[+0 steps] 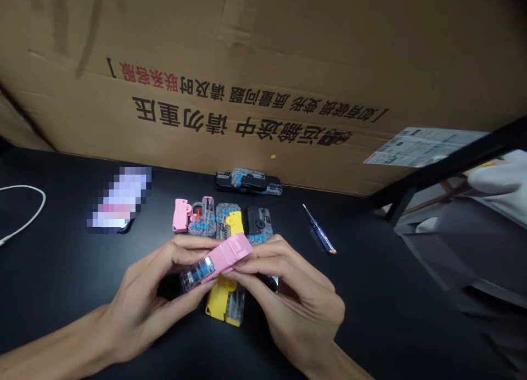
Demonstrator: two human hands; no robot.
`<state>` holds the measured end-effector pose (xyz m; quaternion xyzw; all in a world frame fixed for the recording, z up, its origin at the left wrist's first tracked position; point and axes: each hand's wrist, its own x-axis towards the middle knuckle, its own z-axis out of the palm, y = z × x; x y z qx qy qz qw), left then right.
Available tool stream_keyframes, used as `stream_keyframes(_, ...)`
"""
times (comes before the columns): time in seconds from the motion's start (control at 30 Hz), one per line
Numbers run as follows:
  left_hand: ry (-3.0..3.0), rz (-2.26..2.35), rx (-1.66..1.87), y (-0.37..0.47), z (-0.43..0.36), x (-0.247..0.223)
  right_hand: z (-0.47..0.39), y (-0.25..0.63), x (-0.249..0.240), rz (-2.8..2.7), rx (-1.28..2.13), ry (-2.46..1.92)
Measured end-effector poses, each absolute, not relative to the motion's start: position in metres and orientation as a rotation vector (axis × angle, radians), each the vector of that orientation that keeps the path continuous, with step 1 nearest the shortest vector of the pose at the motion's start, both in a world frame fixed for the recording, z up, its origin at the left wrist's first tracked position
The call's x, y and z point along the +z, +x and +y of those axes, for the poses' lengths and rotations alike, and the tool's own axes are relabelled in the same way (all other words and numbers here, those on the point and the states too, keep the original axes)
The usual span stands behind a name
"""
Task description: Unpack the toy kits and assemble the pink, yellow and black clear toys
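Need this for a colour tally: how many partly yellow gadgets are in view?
2: a far yellow gadget beyond the held pink gadget, and a near yellow gadget just below it in the picture. More may be hidden behind the left hand or the right hand.

Bare left forearm [57,341] slants up from the lower left to the bare left hand [138,295], fingers bent, thumb stretched inward beneath them, grip closed. Bare right forearm [343,363] rises from the bottom edge; bare right hand [307,308] angles inward, knuckles bowed outward, thumb and fingers pinched. Fingertips near each other, wrists well apart.
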<state>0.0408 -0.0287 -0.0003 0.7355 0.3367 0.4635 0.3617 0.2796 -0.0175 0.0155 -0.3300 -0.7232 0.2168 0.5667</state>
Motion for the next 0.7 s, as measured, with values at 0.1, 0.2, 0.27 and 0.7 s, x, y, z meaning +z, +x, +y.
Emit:
stream_keyframes(0.1,1.829,0.866,1.227,0.042,-0.029,0.003,-0.016,0.28,0.015,-1.716,0.5,-0.752)
stream_keyframes(0.2,1.71,0.858,1.244,0.045,-0.03,0.009,-0.015,0.28,0.013,-1.746,0.475,-0.742)
stream_keyframes(0.27,1.635,0.845,1.241,0.047,-0.03,0.013,-0.015,0.279,0.011,-1.759,0.465,-0.732)
stream_keyframes(0.7,1.225,0.867,1.207,0.047,-0.016,0.017,-0.017,0.28,0.01,-1.77,0.426,-0.814)
